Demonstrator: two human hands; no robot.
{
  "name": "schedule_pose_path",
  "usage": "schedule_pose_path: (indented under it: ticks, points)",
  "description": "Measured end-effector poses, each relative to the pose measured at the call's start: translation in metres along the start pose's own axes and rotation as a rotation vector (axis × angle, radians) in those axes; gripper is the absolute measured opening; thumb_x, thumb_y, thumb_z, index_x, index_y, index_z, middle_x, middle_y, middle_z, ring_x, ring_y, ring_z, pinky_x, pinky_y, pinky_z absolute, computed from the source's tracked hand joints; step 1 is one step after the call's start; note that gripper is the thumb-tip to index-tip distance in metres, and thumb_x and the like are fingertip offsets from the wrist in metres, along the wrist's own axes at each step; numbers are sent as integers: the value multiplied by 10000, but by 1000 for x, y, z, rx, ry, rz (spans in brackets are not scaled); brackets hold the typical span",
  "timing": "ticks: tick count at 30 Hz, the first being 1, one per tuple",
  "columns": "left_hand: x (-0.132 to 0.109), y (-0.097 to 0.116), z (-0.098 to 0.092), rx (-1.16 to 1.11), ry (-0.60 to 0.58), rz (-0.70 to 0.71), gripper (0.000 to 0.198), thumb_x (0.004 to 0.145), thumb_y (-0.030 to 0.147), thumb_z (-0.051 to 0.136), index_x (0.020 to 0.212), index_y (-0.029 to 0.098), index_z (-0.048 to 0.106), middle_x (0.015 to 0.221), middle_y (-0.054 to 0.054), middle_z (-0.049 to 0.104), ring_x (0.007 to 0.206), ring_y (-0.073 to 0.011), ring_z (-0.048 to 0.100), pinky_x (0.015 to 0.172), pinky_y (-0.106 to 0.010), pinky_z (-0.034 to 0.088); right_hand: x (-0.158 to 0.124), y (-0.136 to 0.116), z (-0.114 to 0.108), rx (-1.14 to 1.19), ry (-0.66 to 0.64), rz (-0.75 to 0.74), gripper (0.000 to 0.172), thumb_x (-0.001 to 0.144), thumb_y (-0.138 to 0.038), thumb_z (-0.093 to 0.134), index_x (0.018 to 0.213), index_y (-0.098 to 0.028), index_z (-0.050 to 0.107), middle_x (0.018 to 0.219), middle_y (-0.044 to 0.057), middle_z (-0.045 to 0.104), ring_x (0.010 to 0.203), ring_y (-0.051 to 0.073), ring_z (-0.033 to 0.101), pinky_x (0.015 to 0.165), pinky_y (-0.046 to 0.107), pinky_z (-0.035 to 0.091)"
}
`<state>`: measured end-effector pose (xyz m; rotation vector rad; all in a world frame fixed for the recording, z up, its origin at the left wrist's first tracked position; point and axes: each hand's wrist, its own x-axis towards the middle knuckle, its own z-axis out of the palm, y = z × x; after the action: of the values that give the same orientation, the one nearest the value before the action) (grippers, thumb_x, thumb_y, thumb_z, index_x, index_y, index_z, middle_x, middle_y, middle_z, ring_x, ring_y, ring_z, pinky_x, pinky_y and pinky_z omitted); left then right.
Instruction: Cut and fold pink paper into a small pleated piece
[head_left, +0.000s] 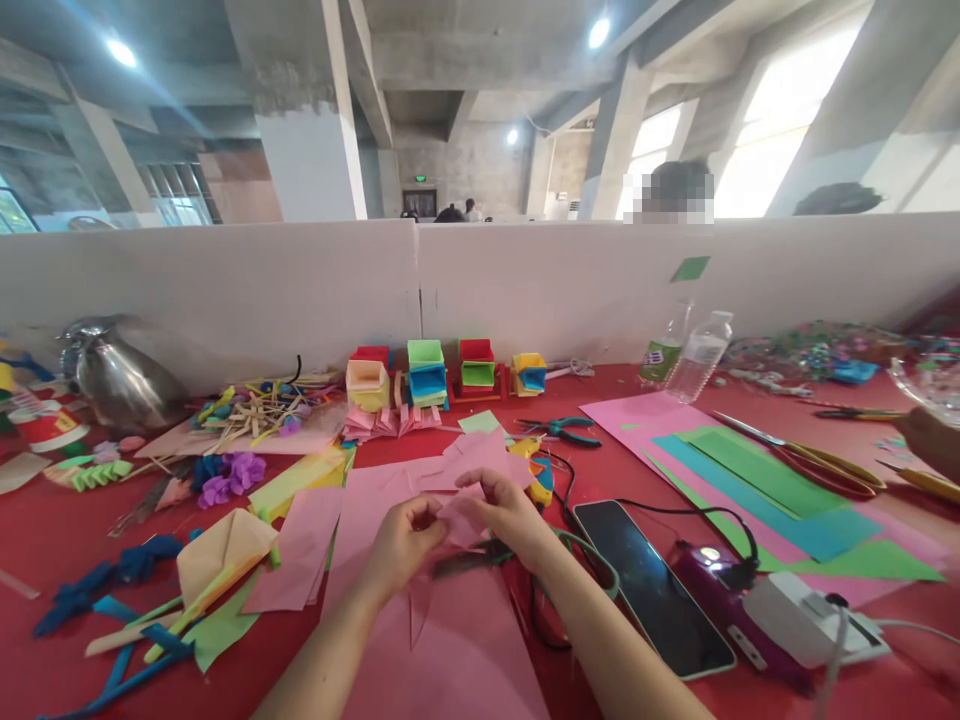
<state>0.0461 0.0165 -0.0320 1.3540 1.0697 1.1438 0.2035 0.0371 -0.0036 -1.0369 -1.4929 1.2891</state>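
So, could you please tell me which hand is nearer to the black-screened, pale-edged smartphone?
Right. The right hand is left of the black-screened, pale-edged smartphone; the left hand is farther left, beyond the right hand.

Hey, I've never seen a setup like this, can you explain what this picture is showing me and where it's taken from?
There is no machine here. One camera on a person's head looks forward and down, so the two bare arms reaching in are the wearer's own. The left hand and right hand pinch a small piece of pink paper between them. Below lie larger pink sheets on a red table, with green-handled scissors under the right hand. To the right are a phone and coloured paper sheets; farther back stand small folded paper boxes, and a metal jug at far left.
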Motion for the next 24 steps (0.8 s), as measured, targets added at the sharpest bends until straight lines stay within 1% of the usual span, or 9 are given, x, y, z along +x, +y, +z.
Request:
schedule_pose_path:
  ticks: [3,7,9,10,13,16,19,22,24]
  points:
    - [-1,0,1,-3,23,32,168,720,305,634,688,144,599,607,22,548,587,-114,496,569,-216,373,-3,0,0,64,-16,42,331,622,-438,710,745,-154,593,541,-66,477,460,66,406,439,192,344]
    - [-3,6,3,-80,48,90,230,753,351,624,863,151,652,842,-46,681,803,-178,609,752,-273,449,-3,5,4,185,51,-13,286,614,-394,733,678,-146,607,562,-36,550,516,87,475,521,218,383]
    - [-4,9,3,-108,51,103,247,748,343,636,914,163,664,930,-61,701,897,-199,624,825,-296,452,-3,8,7,208,68,-26,280,614,-396,733,674,-151,612,571,-29,567,525,95,492,545,232,397]
    - [-5,11,4,-99,62,108,242,748,340,636,914,167,671,938,-62,707,908,-205,629,834,-301,455,-3,8,8,215,70,-36,272,615,-393,734,670,-154,615,582,-27,574,539,99,503,562,238,406]
    - [-8,14,2,43,153,149,195,765,340,616,843,180,694,863,-53,724,840,-210,650,788,-301,479,-4,9,9,194,44,-90,231,626,-360,738,674,-159,633,647,-18,594,619,113,542,633,248,428]
    - [-11,17,0,217,219,227,172,783,326,593,835,205,703,840,-46,727,792,-212,656,746,-301,488,-5,7,8,70,19,-152,192,661,-335,721,727,-167,656,724,-1,610,684,128,562,665,253,437]
    - [-12,19,-1,290,209,268,165,787,322,591,842,216,706,841,-44,725,770,-206,651,732,-294,486,-6,5,5,-31,43,-226,173,706,-336,688,696,-168,649,694,0,592,679,132,555,658,254,436]
    - [-13,20,1,243,170,216,175,770,336,611,833,200,700,814,-42,719,749,-198,640,703,-275,479,-7,4,5,-87,58,-297,188,729,-334,670,648,-166,651,661,4,578,667,133,550,660,259,434]
    - [-13,21,2,202,153,181,182,772,338,605,816,187,696,796,-39,715,746,-193,633,694,-266,471,-8,3,6,-122,66,-312,188,730,-341,670,653,-169,667,663,10,581,661,135,550,657,265,436]
